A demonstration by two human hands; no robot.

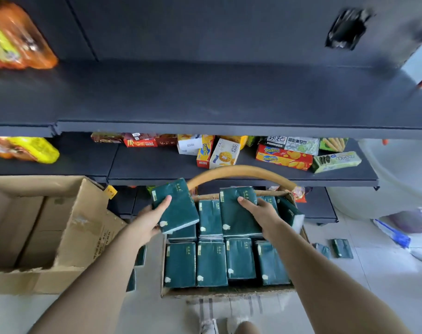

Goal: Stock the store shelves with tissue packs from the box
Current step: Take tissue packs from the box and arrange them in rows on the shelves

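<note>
Far left, two orange bags [12, 37] sit on the dark shelves [205, 92], one on the top shelf and one on the middle. Below them an open carton [84, 225] lies on the floor. The left hand [149, 222] pinches one pack [178, 206], thumb on top and fingers beneath, tilted above the box [226, 291] at its far left corner. Two floor packs [140, 255] show edges under that forearm. The box's near row [211, 263] counts four packs; the far row is partly hidden by the hands. The right hand [263, 213] grips a second pack [236, 213] in the far row, thumb on top, fingers curled round its right edge. A tan hoop [241, 169] arches between the box and the snack boxes [283, 157] on the middle shelf. Two stray packs [341, 248] lie on the floor, right.
</note>
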